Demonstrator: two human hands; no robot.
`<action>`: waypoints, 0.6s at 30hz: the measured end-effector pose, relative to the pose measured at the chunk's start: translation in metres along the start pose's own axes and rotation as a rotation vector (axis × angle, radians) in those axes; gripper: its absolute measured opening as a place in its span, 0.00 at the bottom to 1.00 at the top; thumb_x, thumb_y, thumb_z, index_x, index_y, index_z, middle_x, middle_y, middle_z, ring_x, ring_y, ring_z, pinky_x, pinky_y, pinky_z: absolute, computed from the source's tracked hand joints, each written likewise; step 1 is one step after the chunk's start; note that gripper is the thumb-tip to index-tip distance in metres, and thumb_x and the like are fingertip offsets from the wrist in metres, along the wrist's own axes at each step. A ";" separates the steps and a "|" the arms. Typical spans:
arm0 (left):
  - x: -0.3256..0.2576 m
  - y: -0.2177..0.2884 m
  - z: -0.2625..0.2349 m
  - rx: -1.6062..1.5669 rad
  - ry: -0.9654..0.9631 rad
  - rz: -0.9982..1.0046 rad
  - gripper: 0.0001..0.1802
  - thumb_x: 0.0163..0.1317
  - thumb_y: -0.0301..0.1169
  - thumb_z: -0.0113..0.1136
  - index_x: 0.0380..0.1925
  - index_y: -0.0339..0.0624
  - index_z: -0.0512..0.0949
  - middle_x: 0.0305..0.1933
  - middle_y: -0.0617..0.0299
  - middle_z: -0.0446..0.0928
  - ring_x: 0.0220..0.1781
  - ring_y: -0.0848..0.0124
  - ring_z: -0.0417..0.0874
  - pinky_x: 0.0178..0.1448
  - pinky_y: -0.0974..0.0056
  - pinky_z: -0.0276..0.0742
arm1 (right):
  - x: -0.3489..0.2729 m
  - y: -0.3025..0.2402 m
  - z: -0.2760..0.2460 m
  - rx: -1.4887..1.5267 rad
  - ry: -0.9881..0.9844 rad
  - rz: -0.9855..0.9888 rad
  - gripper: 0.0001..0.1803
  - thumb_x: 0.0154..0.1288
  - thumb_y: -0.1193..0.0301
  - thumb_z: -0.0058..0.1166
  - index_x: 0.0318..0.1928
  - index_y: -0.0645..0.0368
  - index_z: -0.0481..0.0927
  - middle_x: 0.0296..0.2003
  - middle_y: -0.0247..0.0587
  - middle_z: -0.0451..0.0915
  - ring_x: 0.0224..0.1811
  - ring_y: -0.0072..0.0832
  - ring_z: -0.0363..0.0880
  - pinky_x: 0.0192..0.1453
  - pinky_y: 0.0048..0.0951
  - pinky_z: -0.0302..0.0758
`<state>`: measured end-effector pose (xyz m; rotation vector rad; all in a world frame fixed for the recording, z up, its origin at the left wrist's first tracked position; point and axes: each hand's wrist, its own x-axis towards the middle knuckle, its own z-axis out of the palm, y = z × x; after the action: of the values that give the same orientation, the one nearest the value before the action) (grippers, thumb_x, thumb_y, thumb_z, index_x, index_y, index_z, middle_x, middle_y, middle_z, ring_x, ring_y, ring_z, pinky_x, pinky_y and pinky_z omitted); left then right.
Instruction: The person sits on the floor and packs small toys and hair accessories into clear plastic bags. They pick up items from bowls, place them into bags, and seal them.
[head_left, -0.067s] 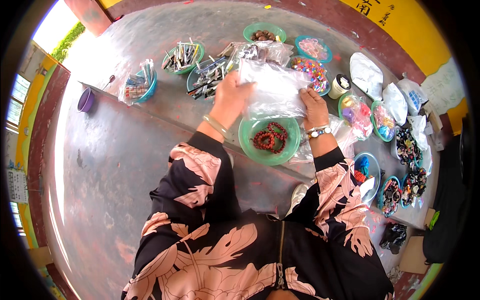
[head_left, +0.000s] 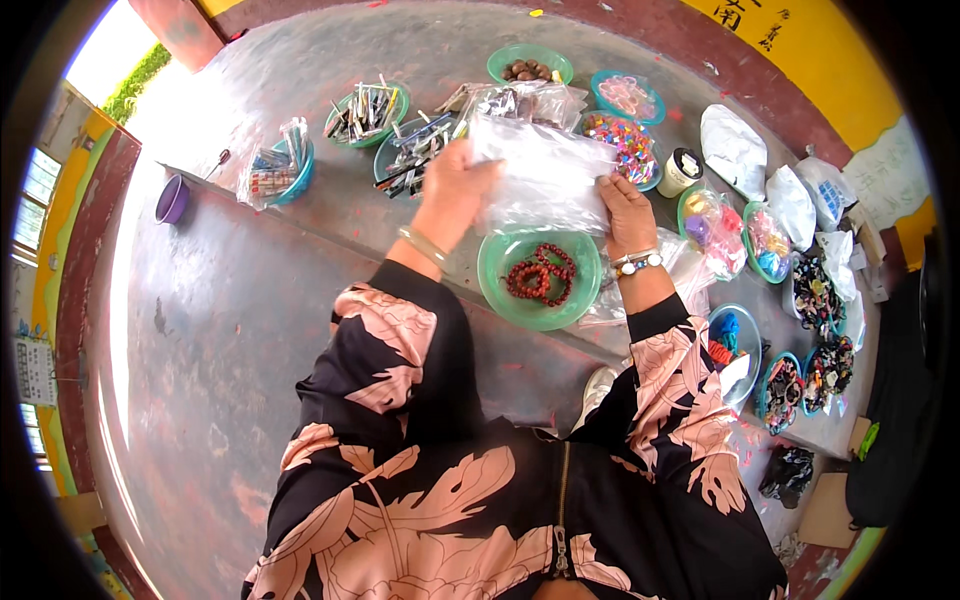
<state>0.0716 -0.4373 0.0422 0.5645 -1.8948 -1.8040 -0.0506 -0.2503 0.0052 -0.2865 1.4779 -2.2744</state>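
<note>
A clear plastic bag (head_left: pixel 545 178) is stretched flat between my hands, above the bowls. My left hand (head_left: pixel 452 192), with a pale bangle on its wrist, pinches the bag's left edge. At the right edge, my right hand (head_left: pixel 628 212) grips it between thumb and fingers; a beaded bracelet sits on that wrist. Just below the bag stands a green plastic bowl (head_left: pixel 492 290) holding dark red bead strings (head_left: pixel 540 277). More clear plastic bags (head_left: pixel 680 270) lie to the right of this bowl, partly behind my right wrist.
Beyond my hands are bowls of pens (head_left: pixel 368 115), brown round balls (head_left: pixel 527 70) and colourful small pieces (head_left: pixel 625 145). A lidded cup (head_left: pixel 680 172) stands beside them. To the right are white bags (head_left: pixel 732 150) and baskets of hair ties (head_left: pixel 828 370). A purple bowl (head_left: pixel 172 200) sits far left.
My left hand has shifted slightly left, drawing the plastic bag a little that way. My right hand stays almost in place.
</note>
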 end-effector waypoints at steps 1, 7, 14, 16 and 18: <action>0.005 -0.003 -0.015 0.003 -0.007 0.013 0.07 0.53 0.23 0.57 0.33 0.38 0.73 0.27 0.68 0.74 0.24 0.83 0.70 0.27 0.75 0.66 | -0.003 -0.007 0.000 -0.025 -0.033 0.055 0.08 0.61 0.72 0.50 0.38 0.63 0.77 0.26 0.34 0.78 0.23 0.20 0.75 0.29 0.19 0.72; -0.025 -0.105 -0.098 -0.339 0.168 0.015 0.11 0.55 0.21 0.53 0.40 0.35 0.73 0.36 0.62 0.76 0.36 0.74 0.77 0.39 0.70 0.73 | 0.000 -0.008 -0.009 -0.169 -0.044 0.180 0.14 0.65 0.66 0.45 0.43 0.64 0.74 0.28 0.45 0.80 0.21 0.24 0.78 0.26 0.21 0.76; -0.056 -0.279 -0.123 -0.620 0.513 -0.243 0.11 0.55 0.21 0.55 0.39 0.34 0.74 0.38 0.59 0.77 0.36 0.69 0.79 0.42 0.66 0.75 | 0.004 0.007 -0.023 -0.217 -0.040 0.309 0.15 0.66 0.64 0.42 0.43 0.63 0.74 0.30 0.47 0.80 0.21 0.25 0.78 0.27 0.21 0.75; -0.043 -0.293 -0.115 -0.545 0.510 -0.245 0.10 0.55 0.21 0.55 0.39 0.34 0.74 0.38 0.59 0.77 0.36 0.69 0.79 0.42 0.66 0.75 | 0.003 0.008 -0.024 -0.249 -0.055 0.322 0.16 0.66 0.63 0.42 0.43 0.63 0.74 0.30 0.46 0.80 0.22 0.25 0.78 0.27 0.20 0.74; -0.027 -0.298 -0.105 -0.536 0.488 -0.217 0.10 0.53 0.21 0.57 0.37 0.34 0.74 0.36 0.59 0.77 0.34 0.70 0.79 0.40 0.67 0.75 | 0.003 0.009 -0.024 -0.271 -0.071 0.331 0.16 0.66 0.62 0.42 0.43 0.62 0.74 0.29 0.45 0.80 0.22 0.24 0.78 0.27 0.20 0.74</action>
<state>0.1490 -0.5227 -0.2527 0.9263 -1.0091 -1.9700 -0.0603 -0.2349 -0.0128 -0.1815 1.6594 -1.7922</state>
